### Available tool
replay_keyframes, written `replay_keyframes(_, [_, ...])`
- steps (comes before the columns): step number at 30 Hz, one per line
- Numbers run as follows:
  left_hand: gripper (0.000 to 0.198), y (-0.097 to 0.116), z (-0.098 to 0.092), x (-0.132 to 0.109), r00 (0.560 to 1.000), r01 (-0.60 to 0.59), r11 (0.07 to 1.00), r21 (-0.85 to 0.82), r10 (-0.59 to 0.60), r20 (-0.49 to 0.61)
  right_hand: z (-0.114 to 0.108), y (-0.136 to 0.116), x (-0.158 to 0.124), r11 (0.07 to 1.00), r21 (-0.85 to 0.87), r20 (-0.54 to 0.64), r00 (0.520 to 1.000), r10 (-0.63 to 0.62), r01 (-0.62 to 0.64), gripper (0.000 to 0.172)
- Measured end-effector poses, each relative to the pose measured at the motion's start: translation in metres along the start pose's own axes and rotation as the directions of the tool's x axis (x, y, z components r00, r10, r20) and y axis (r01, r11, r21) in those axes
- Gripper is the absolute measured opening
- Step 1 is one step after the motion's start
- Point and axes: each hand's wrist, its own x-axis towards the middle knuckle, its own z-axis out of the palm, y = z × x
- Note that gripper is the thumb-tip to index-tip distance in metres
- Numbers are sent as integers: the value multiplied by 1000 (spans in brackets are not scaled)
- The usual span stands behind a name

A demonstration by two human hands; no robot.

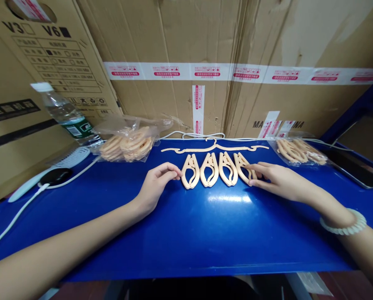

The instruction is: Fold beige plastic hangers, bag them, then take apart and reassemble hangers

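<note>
Several peach plastic clips (214, 170) lie side by side in a row on the blue table (205, 233). My left hand (157, 185) rests on the table with its fingers curled, fingertips touching the leftmost clip (190, 171). My right hand (277, 180) lies flat with fingers stretched out, touching the rightmost clip (243, 167). Behind the row lies a thin peach hanger bar (214, 148).
A clear bag of peach clips (128, 143) sits at the back left, another bag (299, 151) at the back right. A water bottle (66, 112), a white fan (49, 168) and a black puck with a white cable (55, 177) are at the left. Cardboard boxes (205, 62) wall the back.
</note>
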Motion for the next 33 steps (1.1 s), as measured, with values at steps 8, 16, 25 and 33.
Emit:
replay_keyframes(8, [11, 2, 1, -2, 999, 7, 1000, -1, -7, 33, -1, 0, 1, 1000, 5, 18, 1000, 10, -10, 66])
replay_keyframes(16, [12, 0, 0, -2, 999, -2, 1000, 28, 1, 37, -1, 0, 1, 1000, 20, 18, 1000, -2, 1, 67])
replay_keyframes(25, [13, -2, -1, -1, 998, -24, 997, 74, 20, 57, -1, 0, 1, 1000, 24, 1, 1000, -4, 4, 62])
replay_keyframes(33, [14, -2, -1, -2, 997, -33, 995, 89, 26, 75, 1, 2, 1, 1000, 20, 5, 1000, -22, 22, 61])
